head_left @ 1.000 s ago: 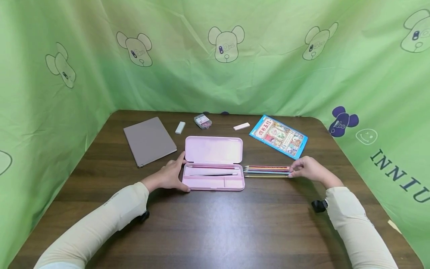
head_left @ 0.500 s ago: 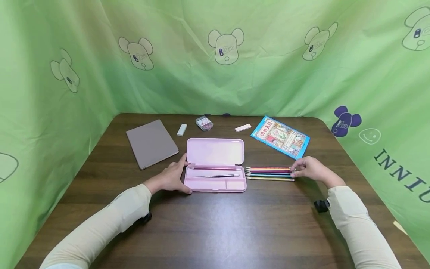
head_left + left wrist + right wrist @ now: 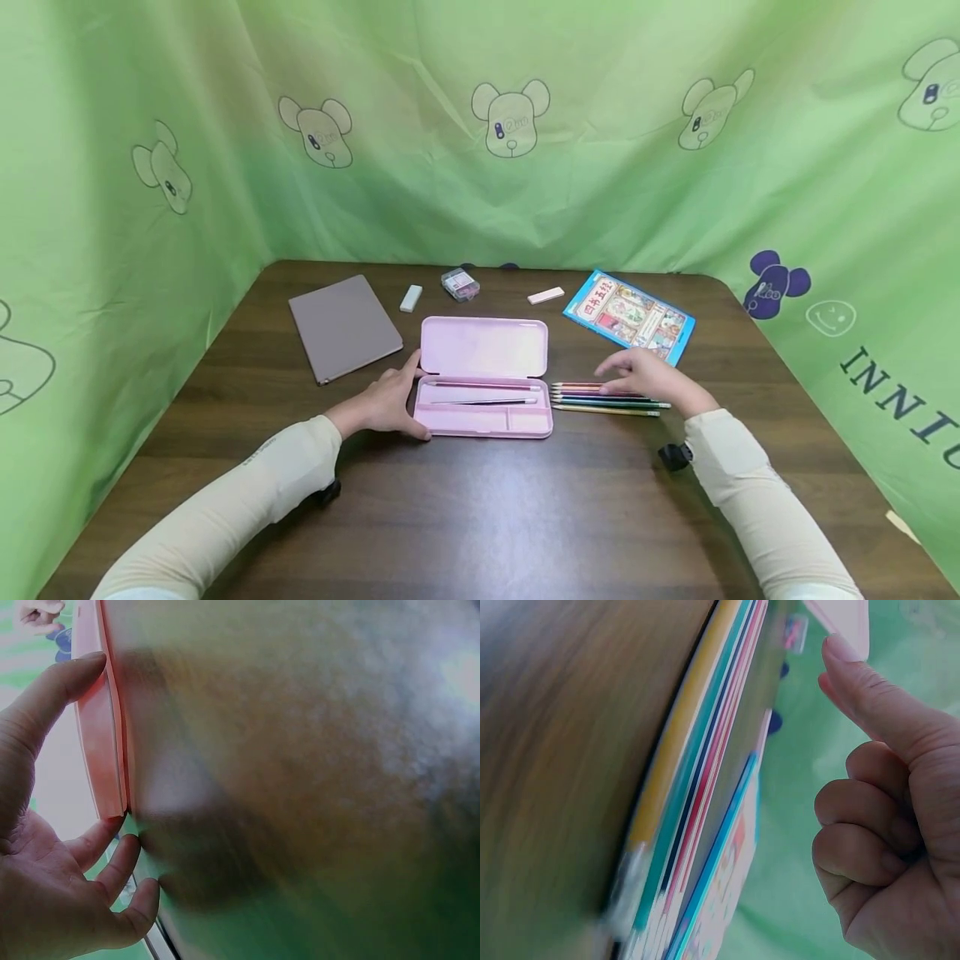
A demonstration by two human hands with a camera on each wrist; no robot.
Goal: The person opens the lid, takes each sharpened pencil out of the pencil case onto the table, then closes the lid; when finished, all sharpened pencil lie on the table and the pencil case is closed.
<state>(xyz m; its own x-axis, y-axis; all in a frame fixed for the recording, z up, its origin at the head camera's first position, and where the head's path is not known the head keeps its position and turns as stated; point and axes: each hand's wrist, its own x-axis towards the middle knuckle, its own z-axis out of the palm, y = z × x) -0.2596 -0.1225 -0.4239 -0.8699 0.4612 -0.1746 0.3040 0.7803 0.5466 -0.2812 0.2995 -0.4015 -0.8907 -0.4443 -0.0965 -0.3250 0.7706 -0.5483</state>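
Note:
A pink pencil case lies with its lid up in the middle of the table. Two slim pencils rest in its long compartment. My left hand holds the case's left end, thumb at the front edge and index finger by the hinge side. The left wrist view shows that thumb against the case's wall. Right of the case, several coloured pencils lie side by side. Over them hovers my right hand, holding nothing. In the right wrist view its thumb and index finger reach forward while the other fingers bend inward.
On the brown table, a grey notebook lies at the left. Behind the case are a white eraser, a small clear box and a pale pink bar. A blue-edged picture book sits back right. A green curtain surrounds the table.
My right hand has let go of the pencils' right ends and moved left above them. The pencils lie slightly more spread at their right ends. The left hand stays at the case.

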